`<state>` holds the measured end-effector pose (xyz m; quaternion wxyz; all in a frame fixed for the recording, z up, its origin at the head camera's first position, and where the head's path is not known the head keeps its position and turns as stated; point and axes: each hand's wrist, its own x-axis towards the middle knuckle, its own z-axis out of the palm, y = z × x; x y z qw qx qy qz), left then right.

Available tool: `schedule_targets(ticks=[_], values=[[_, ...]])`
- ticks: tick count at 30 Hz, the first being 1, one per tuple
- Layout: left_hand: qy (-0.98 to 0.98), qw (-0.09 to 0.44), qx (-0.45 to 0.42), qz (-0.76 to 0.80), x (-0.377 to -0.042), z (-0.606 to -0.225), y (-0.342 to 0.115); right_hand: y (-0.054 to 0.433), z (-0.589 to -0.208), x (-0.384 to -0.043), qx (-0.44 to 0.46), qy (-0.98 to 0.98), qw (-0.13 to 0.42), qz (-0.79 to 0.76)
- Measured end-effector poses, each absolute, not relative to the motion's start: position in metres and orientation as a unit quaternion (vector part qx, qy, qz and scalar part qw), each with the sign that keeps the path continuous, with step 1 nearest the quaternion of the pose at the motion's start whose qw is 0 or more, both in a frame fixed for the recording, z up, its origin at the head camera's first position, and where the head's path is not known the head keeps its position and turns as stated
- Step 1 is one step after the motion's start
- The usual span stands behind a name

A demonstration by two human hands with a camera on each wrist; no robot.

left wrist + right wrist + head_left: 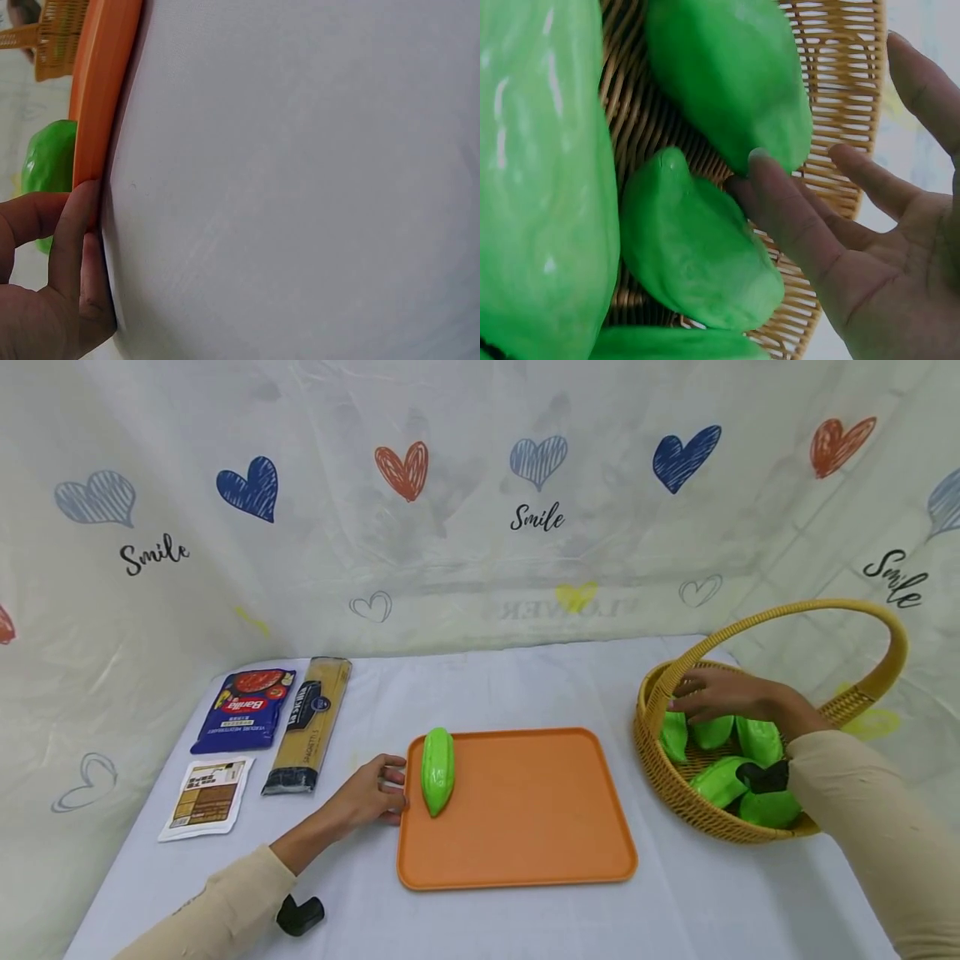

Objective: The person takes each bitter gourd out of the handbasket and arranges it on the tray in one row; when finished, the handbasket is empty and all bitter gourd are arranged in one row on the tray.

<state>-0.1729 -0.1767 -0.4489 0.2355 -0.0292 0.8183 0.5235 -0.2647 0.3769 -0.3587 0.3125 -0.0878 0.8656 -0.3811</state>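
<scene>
On the left part of an orange tray lies a long, ridged green vegetable-like piece, tapering toward the near end. My left hand touches the tray's left edge with its fingertips, as the left wrist view also shows. My right hand is inside the rim of a wicker basket with spread fingers. In the right wrist view its fingertips are beside a smooth green fruit-like piece and a smaller pear-shaped green piece. Whether they touch either one I cannot tell.
Several green pieces lie in the basket, whose tall handle arches over the right forearm. At the left are a blue Barilla packet, a spaghetti pack and a white-brown pouch. A heart-printed cloth hangs behind the table.
</scene>
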Motion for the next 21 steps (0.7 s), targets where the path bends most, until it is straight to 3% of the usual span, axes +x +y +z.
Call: schedule_targets(ticks=[21], values=[[0.816, 0.226, -0.031, 0.531, -0.173, -0.453, -0.177, 0.365, -0.369, -0.269, -0.099, 0.874, 0.34, -0.332]])
